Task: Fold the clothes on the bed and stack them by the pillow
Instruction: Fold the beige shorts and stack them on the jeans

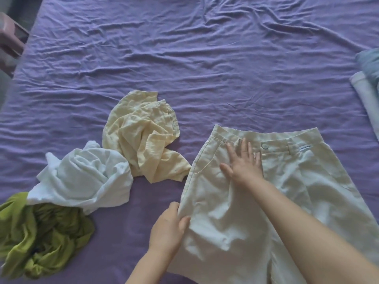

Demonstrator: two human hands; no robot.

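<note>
Your right hand [245, 163] lies flat, fingers straight and spread, on the cream trousers [254, 201], pressing the cloth just below the waistband beside the button [265, 146]. Your left hand [169, 228] grips the trousers' left side seam, thumb on top of the fabric and fingers curled at the edge. The trousers are spread front-up on the purple sheet [184, 58] of the bed, waistband pointing away from you, legs running toward you and out of view at the bottom edge; a small label [305, 148] sits on the waistband to the right.

To the left of the trousers, three garments lie crumpled and unfolded: a pale yellow shirt [143, 136], its lower corner just beside the trousers' hip; a white shirt [86, 177] touching the yellow one; and a green garment [41, 236] partly under the white shirt near the bed's left edge.

At the right edge, well apart from the trousers, folded pale blue and white cloth [367, 83] is only partly in view.
</note>
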